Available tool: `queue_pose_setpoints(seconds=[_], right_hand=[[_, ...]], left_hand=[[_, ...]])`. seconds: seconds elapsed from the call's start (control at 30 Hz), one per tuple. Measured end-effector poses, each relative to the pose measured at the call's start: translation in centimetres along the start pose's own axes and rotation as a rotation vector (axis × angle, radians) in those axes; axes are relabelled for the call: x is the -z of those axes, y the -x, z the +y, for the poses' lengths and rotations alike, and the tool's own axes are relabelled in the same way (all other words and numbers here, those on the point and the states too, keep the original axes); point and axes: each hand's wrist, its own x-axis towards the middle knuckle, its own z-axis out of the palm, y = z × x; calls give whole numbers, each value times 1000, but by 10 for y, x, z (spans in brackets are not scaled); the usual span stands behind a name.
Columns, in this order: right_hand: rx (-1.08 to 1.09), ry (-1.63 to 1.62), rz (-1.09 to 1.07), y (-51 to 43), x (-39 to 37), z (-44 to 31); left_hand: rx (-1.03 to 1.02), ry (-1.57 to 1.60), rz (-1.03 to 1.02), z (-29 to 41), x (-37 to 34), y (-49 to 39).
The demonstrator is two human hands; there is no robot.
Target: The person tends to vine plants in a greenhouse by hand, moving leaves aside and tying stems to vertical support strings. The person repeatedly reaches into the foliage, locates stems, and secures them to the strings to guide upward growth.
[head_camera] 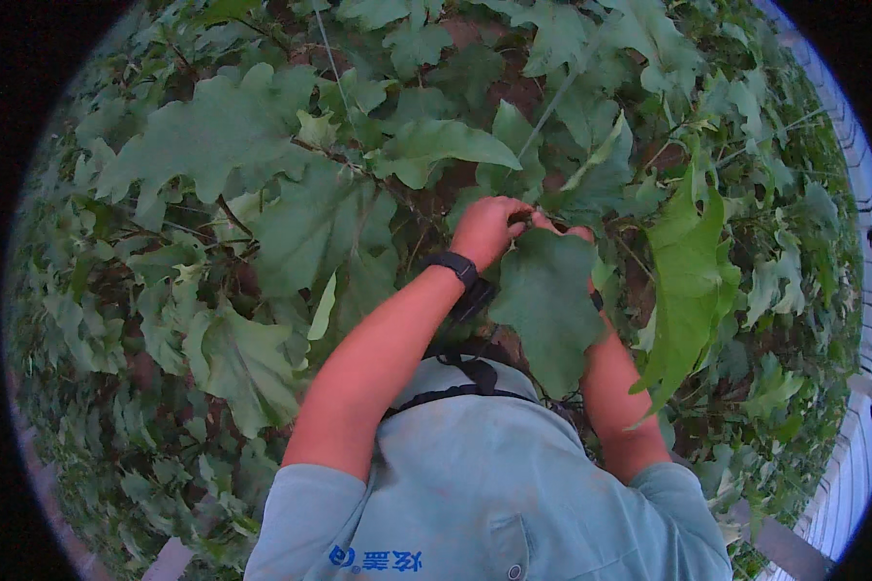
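My left hand (488, 226), with a black wristband (450, 267), reaches in among the plants, its thumb and fingers curled towards each other. What lies between its fingertips is too small to make out. Close beside it, the fingertips of my right hand (563, 229) show above a broad green leaf (548, 305). That leaf hides most of the right hand and wrist. Both hands meet at a plant stem, below a pale string (548, 116) that slants down towards them. The lobed leaves and dark stems look like eggplant.
A bright green leaf (687, 283) hangs by my right forearm. Large lobed leaves (218, 138) and a purplish branch (334, 156) lie to the left. Another thin string (330, 58) runs down from the top. White ribbed sheeting (868, 305) borders the plants at right.
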Motion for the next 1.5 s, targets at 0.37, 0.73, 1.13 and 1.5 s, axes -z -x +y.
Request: queue_pose_setpoints(seconds=[0.37,0.73,1.13,1.5], right_hand=[[-204,244,-257,-54,44,70],[-119,-426,-240,-32,21,111],[-367,-535,287,80,-72,120],[651,949,42,55,-146,9]], left_hand=[[32,90,-48,-3,20,7],[-82,30,-76,-17,35,9],[74,323,-103,-41,80,24],[323,454,574,-76,208,40]])
